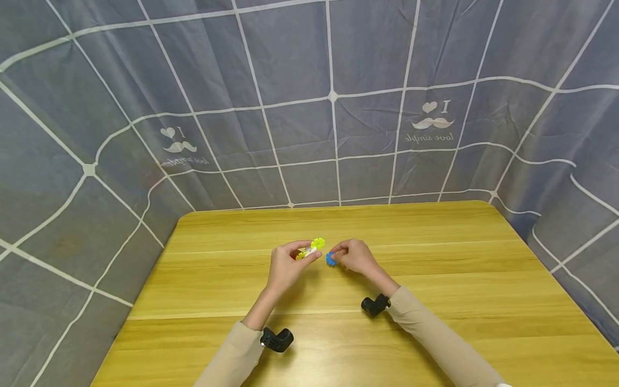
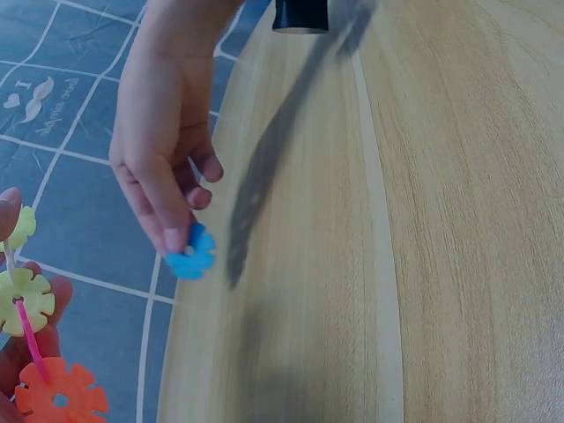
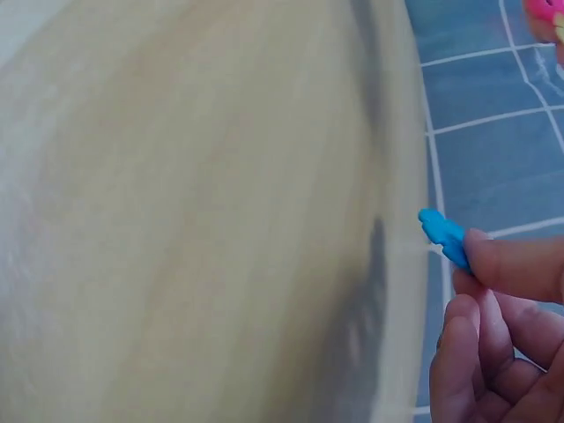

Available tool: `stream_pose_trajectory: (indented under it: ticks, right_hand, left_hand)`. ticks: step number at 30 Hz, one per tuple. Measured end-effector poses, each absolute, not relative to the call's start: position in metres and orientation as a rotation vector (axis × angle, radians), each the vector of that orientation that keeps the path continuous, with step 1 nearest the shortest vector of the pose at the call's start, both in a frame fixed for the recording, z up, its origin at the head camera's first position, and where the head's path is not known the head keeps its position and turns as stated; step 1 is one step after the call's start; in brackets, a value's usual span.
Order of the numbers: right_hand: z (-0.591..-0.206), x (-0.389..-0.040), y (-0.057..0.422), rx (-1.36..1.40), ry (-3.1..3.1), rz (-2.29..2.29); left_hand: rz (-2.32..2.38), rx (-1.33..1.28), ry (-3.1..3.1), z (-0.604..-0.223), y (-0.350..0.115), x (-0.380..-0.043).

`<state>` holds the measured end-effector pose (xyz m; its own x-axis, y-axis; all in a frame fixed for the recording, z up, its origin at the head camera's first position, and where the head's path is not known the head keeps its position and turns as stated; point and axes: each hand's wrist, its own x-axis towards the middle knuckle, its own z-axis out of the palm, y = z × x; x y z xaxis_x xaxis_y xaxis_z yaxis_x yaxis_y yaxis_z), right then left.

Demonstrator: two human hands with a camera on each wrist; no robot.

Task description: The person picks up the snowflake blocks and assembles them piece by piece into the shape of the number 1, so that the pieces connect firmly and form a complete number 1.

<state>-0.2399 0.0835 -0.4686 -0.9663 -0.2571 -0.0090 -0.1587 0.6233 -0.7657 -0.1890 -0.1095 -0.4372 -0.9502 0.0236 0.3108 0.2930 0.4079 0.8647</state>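
My left hand [image 1: 284, 267] grips a small chain of notched plastic snowflake discs above the table. In the left wrist view, a pale yellow disc [image 2: 35, 308], a pink disc seen edge-on [image 2: 30, 337] and an orange disc [image 2: 44, 401] are joined together. Another yellow disc [image 2: 24, 227] sits at the chain's upper end, partly behind a finger. Between thumb and forefinger, my right hand [image 1: 359, 257] pinches a single blue snowflake disc [image 1: 331, 259], just to the right of the chain. A gap separates the blue disc from the joined ones.
Both hands are over a wood-grain table [image 1: 338, 338]. A grey curtain with white lines [image 1: 300, 134] hangs along its back and sides. Black wrist cameras, one on the left [image 1: 277, 340] and one on the right [image 1: 375, 305], jut inward from the sleeves.
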Motion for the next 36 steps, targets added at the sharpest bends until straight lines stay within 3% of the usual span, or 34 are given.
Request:
stream_pose_trajectory:
  ticks: [36]
  right_hand:
    - [-0.404,-0.222,0.095,-0.370,2.534,-1.763]
  left_hand:
    - [-1.521,-0.283,-2.420,-0.440,-0.108,-0.189]
